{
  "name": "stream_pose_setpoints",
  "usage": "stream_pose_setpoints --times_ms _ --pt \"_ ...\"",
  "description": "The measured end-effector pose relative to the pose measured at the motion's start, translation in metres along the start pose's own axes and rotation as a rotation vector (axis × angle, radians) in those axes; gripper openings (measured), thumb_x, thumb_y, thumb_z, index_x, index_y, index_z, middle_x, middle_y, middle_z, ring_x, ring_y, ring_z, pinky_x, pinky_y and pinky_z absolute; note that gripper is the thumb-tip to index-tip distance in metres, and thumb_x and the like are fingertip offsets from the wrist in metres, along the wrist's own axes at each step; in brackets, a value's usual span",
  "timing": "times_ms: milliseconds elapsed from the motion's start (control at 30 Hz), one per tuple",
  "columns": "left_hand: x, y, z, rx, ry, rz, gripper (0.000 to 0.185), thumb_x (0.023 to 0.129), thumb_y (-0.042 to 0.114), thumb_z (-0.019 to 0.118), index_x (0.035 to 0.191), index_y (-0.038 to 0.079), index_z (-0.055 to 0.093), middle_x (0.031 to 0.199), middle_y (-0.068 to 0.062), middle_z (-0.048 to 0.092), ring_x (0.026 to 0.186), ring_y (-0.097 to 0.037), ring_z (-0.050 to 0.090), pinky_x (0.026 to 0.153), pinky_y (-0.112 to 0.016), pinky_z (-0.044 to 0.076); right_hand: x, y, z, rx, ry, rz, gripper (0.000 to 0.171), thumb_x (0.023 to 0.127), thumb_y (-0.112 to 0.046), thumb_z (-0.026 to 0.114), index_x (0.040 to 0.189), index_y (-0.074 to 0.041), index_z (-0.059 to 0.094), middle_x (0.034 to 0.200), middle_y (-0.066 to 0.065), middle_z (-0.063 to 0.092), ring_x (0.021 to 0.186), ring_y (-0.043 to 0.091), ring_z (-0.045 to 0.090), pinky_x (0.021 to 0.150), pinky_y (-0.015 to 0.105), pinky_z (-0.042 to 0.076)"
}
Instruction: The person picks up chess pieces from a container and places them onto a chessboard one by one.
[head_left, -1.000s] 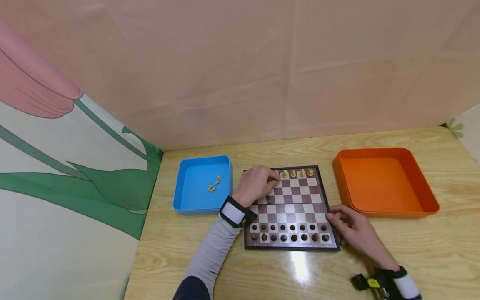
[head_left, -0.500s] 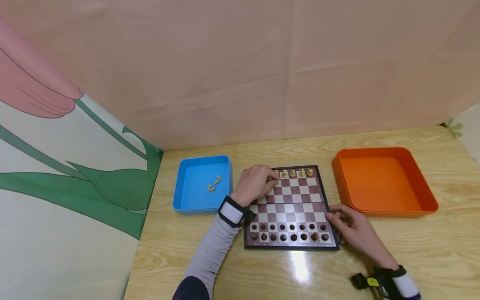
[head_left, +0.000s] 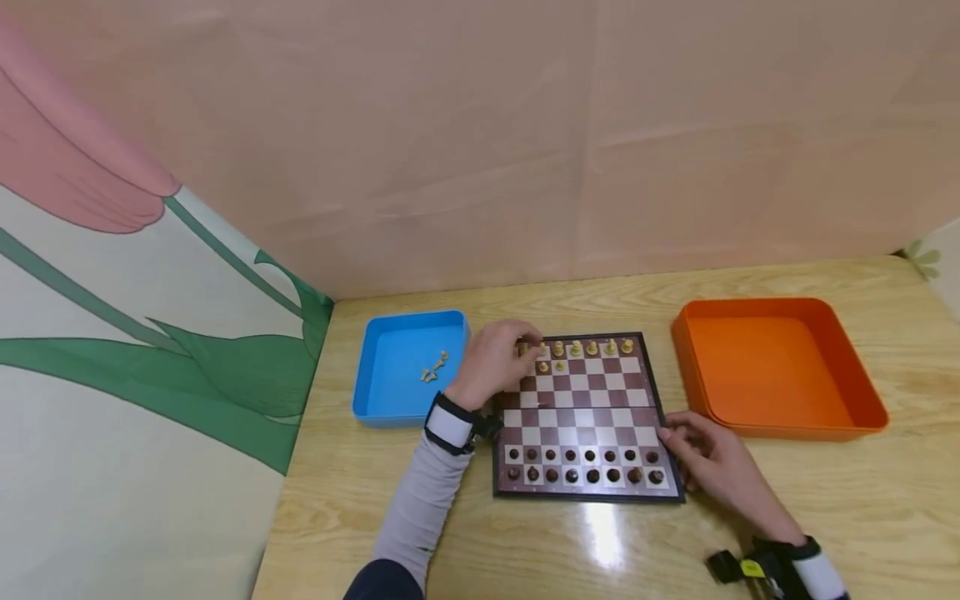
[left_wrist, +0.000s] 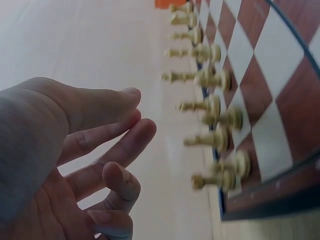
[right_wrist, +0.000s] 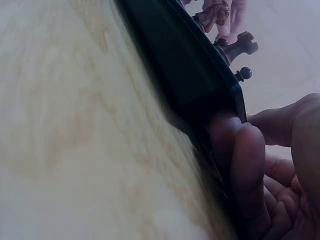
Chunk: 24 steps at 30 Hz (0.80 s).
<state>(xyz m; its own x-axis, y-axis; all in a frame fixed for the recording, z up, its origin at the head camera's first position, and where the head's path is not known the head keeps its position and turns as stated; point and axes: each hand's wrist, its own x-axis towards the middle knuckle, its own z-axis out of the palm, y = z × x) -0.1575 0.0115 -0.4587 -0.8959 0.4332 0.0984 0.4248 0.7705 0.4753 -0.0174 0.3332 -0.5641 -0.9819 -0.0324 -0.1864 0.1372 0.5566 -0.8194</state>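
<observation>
A chessboard [head_left: 588, 419] lies on the table, with two rows of dark pieces [head_left: 592, 476] along its near side. Cream pieces [head_left: 592, 348] line the far row, and a few cream pawns [left_wrist: 230, 118] stand in front of them. My left hand [head_left: 491, 360] hovers over the board's far left corner. In the left wrist view its fingers [left_wrist: 131, 142] are loosely bent, apart from the thumb, with nothing between them. My right hand [head_left: 708, 458] grips the board's right edge, thumb over the rim and fingers against the dark side.
To the left stands a blue tray [head_left: 390, 367] with several cream pieces [head_left: 435, 368] lying in it. An orange tray [head_left: 772, 358] sits right of the board. Behind the wooden table [head_left: 585, 287] rises a covered wall.
My left hand has come off the pawn row and shifted left, uncovering more cream pieces and pawns. The right hand keeps its grip on the chessboard. The head view has shifted slightly.
</observation>
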Motion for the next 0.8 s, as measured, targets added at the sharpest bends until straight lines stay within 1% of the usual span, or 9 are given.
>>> stream_pose_setpoints --times_ms 100,167,267,333,400,533,633,700,800 --pt "-0.003 -0.007 -0.005 -0.004 0.025 -0.024 0.023 0.104 0.03 0.073 0.123 0.019 0.078 0.119 0.003 0.077 0.095 -0.014 0.069 0.068 -0.024 0.05 0.0 0.0 0.0 -0.005 0.0 -0.001 0.045 0.111 -0.037 0.06 0.14 -0.003 0.061 0.098 0.012 0.07 0.059 0.018 0.061 0.053 0.032 0.055" --pt "-0.005 -0.011 -0.008 -0.013 0.042 -0.039 0.025 0.104 0.031 0.073 0.125 0.018 0.077 0.122 0.002 0.077 0.099 -0.017 0.071 0.066 -0.024 0.049 -0.001 -0.001 -0.001 -0.009 0.001 0.0 0.045 0.111 -0.037 0.06 0.14 -0.003 0.061 0.099 0.012 0.071 0.06 0.017 0.061 0.053 0.031 0.055" --pt "-0.011 -0.02 -0.014 -0.029 0.07 -0.062 0.026 0.105 0.03 0.071 0.127 0.017 0.077 0.123 0.0 0.077 0.078 -0.021 0.069 0.054 -0.024 0.042 0.0 -0.001 0.0 -0.014 -0.001 -0.003 0.045 0.111 -0.037 0.06 0.14 -0.003 0.061 0.099 0.012 0.071 0.06 0.017 0.06 0.053 0.031 0.054" --pt "-0.014 -0.027 -0.017 -0.038 0.102 -0.078 0.025 0.106 0.03 0.07 0.126 0.018 0.077 0.122 0.0 0.077 0.062 -0.02 0.061 0.048 -0.025 0.037 0.0 0.0 0.0 -0.013 0.002 -0.007 0.045 0.111 -0.037 0.06 0.14 -0.003 0.061 0.098 0.012 0.07 0.06 0.017 0.06 0.053 0.031 0.054" --pt "-0.017 -0.034 -0.02 -0.045 0.136 -0.101 0.023 0.106 0.03 0.07 0.124 0.018 0.077 0.121 0.0 0.078 0.049 -0.017 0.048 0.045 -0.027 0.032 0.0 0.001 0.001 -0.009 0.006 -0.017 0.044 0.111 -0.036 0.061 0.139 -0.002 0.061 0.097 0.012 0.07 0.058 0.017 0.06 0.052 0.031 0.055" --pt "-0.022 -0.048 -0.026 -0.038 0.186 -0.146 0.022 0.105 0.028 0.071 0.122 0.016 0.078 0.118 -0.002 0.078 0.05 -0.01 0.046 0.047 -0.028 0.035 0.001 0.004 0.002 0.01 0.026 -0.053 0.041 0.11 -0.032 0.063 0.137 -0.002 0.062 0.096 0.012 0.071 0.055 0.015 0.06 0.049 0.032 0.055" --pt "-0.025 -0.057 -0.031 -0.036 0.19 -0.179 0.023 0.105 0.026 0.071 0.122 0.013 0.078 0.117 -0.004 0.079 0.053 -0.01 0.051 0.049 -0.028 0.037 0.001 0.005 0.001 0.013 0.031 -0.065 0.04 0.11 -0.031 0.063 0.137 -0.001 0.062 0.096 0.012 0.072 0.054 0.016 0.06 0.049 0.032 0.054" --pt "-0.028 -0.061 -0.033 -0.062 0.184 -0.211 0.023 0.106 0.024 0.07 0.123 0.012 0.078 0.118 -0.005 0.078 0.053 -0.013 0.051 0.049 -0.029 0.037 0.001 0.004 0.001 0.008 0.026 -0.063 0.041 0.11 -0.032 0.063 0.137 -0.001 0.062 0.096 0.012 0.072 0.055 0.016 0.06 0.049 0.032 0.054" --pt "-0.033 -0.069 -0.038 -0.097 0.182 -0.264 0.022 0.107 0.021 0.068 0.124 0.011 0.077 0.12 -0.007 0.077 0.061 -0.015 0.058 0.053 -0.03 0.039 0.002 0.002 0.0 0.0 0.013 -0.042 0.043 0.11 -0.035 0.061 0.138 -0.002 0.061 0.097 0.012 0.071 0.056 0.017 0.061 0.051 0.032 0.055"
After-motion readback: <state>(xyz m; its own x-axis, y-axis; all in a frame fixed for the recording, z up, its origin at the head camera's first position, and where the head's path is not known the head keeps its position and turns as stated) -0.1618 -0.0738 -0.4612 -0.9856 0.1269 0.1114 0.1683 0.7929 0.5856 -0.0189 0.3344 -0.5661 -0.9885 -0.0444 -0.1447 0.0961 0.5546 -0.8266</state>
